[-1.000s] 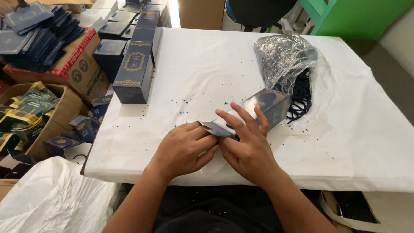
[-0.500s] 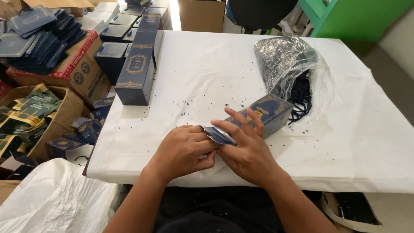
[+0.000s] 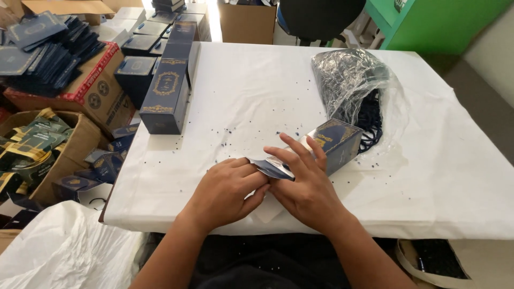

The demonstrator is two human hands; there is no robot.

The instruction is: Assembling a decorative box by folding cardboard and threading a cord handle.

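At the 9 o'clock edge, cardboard cartons (image 3: 80, 101) hold stacks of flat navy box blanks, and a row of finished navy boxes (image 3: 166, 96) with gold ornament stands at 10 o'clock on the white table (image 3: 257, 91). Near 6 o'clock the left hand (image 3: 227, 190) is curled, its fingers pressed onto the open end flaps of the navy gift box (image 3: 334, 144). That box lies on its side just right of centre. The right hand (image 3: 308, 187) lies spread flat over the same flaps, fingers fanned and pinning them down.

A likely fault is a creased or torn flap, if the card is pressed off its fold line. The box could also slide toward 2 o'clock into the plastic bag of dark cords (image 3: 356, 88), since nothing braces its far end. Dark specks (image 3: 241, 128) on the cloth could get trapped inside.
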